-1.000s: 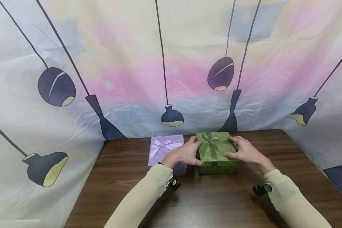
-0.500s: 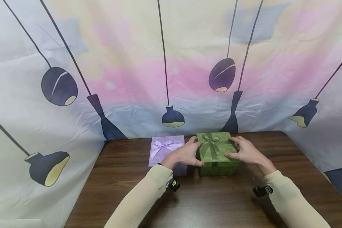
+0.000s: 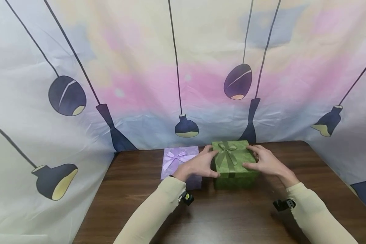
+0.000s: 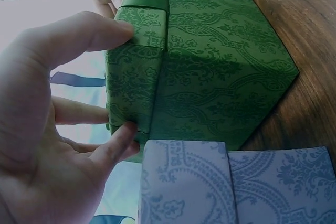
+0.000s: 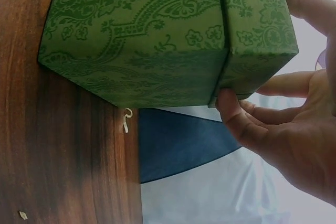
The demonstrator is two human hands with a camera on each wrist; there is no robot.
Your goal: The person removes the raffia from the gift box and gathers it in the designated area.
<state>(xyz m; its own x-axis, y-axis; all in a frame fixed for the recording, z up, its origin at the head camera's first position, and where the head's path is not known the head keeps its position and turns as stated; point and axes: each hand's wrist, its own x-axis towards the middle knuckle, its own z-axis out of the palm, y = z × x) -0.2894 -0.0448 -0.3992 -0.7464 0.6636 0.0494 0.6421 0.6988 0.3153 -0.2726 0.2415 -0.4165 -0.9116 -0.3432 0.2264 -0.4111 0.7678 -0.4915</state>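
A green gift box (image 3: 235, 182) with a ribbon bow on its lid (image 3: 224, 166) stands on the table's far side. My left hand (image 3: 198, 165) grips the lid's left side, its thumb (image 4: 97, 32) on the front face and fingertips along the side. From the right, my right hand (image 3: 269, 163) holds the same lid, with fingertips at its lower edge in the right wrist view. The lid sits on the base. Left of it stands a lilac gift box (image 3: 178, 162) with a bow, partly hidden behind my left hand and wrist.
Both boxes stand on a dark wooden table (image 3: 134, 196), close to its back edge. A cloth backdrop (image 3: 146, 84) printed with hanging lamps rises behind and at the sides. In the right wrist view, a small pale scrap (image 5: 127, 120) lies near the table edge.
The head view has shifted slightly. Both hands keep their places on the green lid, and neither box has visibly moved on the table.
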